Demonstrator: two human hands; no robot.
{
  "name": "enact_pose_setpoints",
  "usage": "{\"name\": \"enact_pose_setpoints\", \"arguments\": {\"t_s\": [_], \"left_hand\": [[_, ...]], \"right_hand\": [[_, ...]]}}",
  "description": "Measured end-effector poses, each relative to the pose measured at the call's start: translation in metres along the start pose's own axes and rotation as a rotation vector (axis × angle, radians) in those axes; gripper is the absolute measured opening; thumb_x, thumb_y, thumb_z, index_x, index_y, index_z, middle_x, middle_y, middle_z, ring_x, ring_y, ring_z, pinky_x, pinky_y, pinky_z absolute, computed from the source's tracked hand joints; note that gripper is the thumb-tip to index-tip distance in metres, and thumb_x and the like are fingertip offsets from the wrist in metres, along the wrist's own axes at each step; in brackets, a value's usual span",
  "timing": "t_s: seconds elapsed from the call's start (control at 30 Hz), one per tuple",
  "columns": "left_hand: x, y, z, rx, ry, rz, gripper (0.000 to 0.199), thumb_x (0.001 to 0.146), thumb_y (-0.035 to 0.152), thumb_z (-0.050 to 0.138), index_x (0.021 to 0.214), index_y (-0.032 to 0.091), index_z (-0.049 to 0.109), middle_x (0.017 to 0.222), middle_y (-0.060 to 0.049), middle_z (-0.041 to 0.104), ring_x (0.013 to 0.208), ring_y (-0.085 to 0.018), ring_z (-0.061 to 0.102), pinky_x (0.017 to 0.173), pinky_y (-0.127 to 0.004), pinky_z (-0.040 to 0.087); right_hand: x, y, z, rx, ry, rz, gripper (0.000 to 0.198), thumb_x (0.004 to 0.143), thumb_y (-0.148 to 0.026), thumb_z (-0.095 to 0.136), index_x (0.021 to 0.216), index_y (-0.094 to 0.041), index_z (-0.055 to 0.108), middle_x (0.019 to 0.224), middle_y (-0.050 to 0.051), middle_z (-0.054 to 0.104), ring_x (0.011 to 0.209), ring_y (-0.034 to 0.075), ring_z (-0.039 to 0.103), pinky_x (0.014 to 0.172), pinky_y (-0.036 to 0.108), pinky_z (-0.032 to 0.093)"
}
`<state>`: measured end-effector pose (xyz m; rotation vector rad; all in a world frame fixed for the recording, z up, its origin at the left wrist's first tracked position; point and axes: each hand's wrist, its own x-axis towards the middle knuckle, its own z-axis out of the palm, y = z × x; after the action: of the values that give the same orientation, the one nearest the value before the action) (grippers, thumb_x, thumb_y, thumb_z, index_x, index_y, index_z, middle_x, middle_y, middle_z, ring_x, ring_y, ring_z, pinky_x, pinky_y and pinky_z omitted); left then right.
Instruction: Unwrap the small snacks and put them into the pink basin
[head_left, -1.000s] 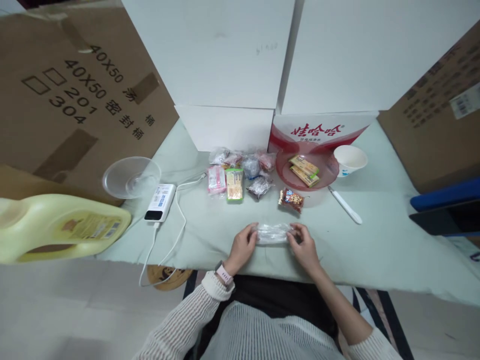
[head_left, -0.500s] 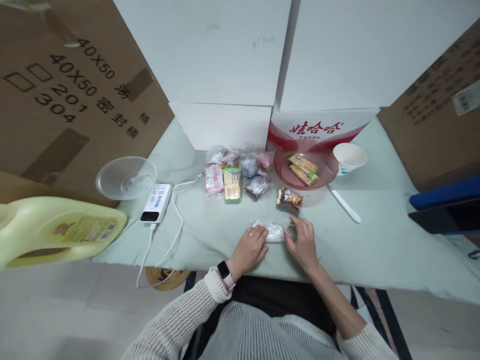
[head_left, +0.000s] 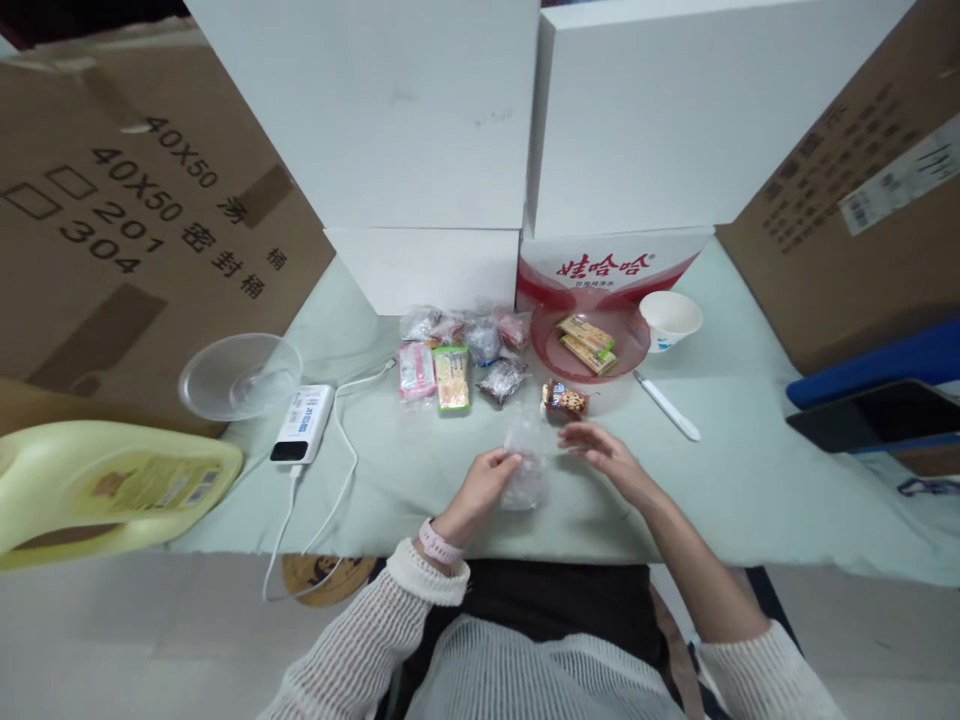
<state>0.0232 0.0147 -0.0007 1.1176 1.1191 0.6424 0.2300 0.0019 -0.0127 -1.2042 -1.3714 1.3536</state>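
Pinched between the thumb and fingers of my left hand (head_left: pixel 484 490) is a clear plastic bag (head_left: pixel 527 478), raised upright above the table near its front edge. My right hand (head_left: pixel 604 455) is to the right of the bag, fingers stretched out and apart, holding nothing. Just beyond it lies a small brown snack packet (head_left: pixel 564 400). Farther back, a yellow-green cracker packet (head_left: pixel 452 380) rests beside a pink-and-white packet (head_left: pixel 416 370) and a dark bagged bundle (head_left: pixel 502 380). Several more bagged bundles (head_left: pixel 484 340) sit behind these.
A reddish clear plate (head_left: pixel 547 355) bears two cracker packets (head_left: pixel 589 348), with a paper cup (head_left: pixel 670 320) and a white-handled knife (head_left: pixel 670 408) to its right. At left are a clear bowl (head_left: pixel 240 378), a power bank (head_left: pixel 302 425) with cable and a yellow jug (head_left: pixel 120 485). Boxes (head_left: pixel 427 270) wall the back.
My left hand has lifted the plastic bag, which lay flattened on the table under both hands. My right hand has let go and moved off to the right. The camera view has shifted slightly.
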Motion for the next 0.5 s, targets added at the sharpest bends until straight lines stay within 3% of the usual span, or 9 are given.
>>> {"name": "enact_pose_setpoints", "arguments": {"t_s": [0.1, 0.23, 0.33, 0.43, 0.5], "left_hand": [[0.002, 0.001, 0.004, -0.310, -0.003, -0.136, 0.033, 0.070, 0.041, 0.064, 0.081, 0.010, 0.063, 0.070, -0.004, 0.063, 0.065, -0.015, 0.057, 0.064, -0.027, 0.044], [0.004, -0.003, 0.009, -0.187, 0.072, -0.063, 0.030, 0.067, 0.041, 0.066, 0.067, 0.012, 0.060, 0.057, 0.002, 0.054, 0.054, -0.010, 0.047, 0.053, -0.022, 0.037], [0.005, -0.005, 0.006, -0.099, 0.072, 0.006, 0.027, 0.069, 0.040, 0.062, 0.073, 0.013, 0.061, 0.052, 0.005, 0.047, 0.048, -0.008, 0.041, 0.046, -0.019, 0.032], [0.006, -0.001, -0.001, -0.148, -0.020, 0.018, 0.027, 0.071, 0.037, 0.059, 0.085, 0.013, 0.062, 0.059, 0.003, 0.052, 0.051, -0.009, 0.045, 0.049, -0.020, 0.036], [0.008, 0.005, -0.007, -0.173, -0.119, 0.041, 0.024, 0.072, 0.034, 0.057, 0.082, 0.014, 0.064, 0.069, -0.001, 0.057, 0.059, -0.012, 0.051, 0.055, -0.022, 0.041]], "right_hand": [[0.004, 0.008, 0.016, 0.158, -0.103, 0.156, 0.042, 0.068, -0.053, 0.064, 0.092, -0.019, 0.060, 0.088, 0.005, 0.066, 0.079, 0.019, 0.062, 0.072, 0.034, 0.049], [0.009, 0.022, 0.045, 0.248, 0.061, 0.256, 0.035, 0.059, -0.047, 0.072, 0.071, -0.018, 0.057, 0.061, -0.003, 0.058, 0.057, 0.013, 0.053, 0.056, 0.026, 0.044], [0.010, 0.022, 0.048, 0.347, 0.111, 0.287, 0.037, 0.057, -0.045, 0.074, 0.077, -0.019, 0.056, 0.060, -0.004, 0.057, 0.053, 0.011, 0.050, 0.052, 0.024, 0.041], [0.007, 0.015, 0.038, 0.417, 0.111, 0.259, 0.034, 0.056, -0.044, 0.074, 0.076, -0.021, 0.058, 0.062, -0.003, 0.057, 0.054, 0.012, 0.050, 0.053, 0.025, 0.042], [0.006, 0.011, 0.030, 0.448, 0.096, 0.216, 0.030, 0.057, -0.044, 0.072, 0.067, -0.020, 0.059, 0.067, 0.000, 0.058, 0.058, 0.014, 0.052, 0.055, 0.026, 0.043]]}}
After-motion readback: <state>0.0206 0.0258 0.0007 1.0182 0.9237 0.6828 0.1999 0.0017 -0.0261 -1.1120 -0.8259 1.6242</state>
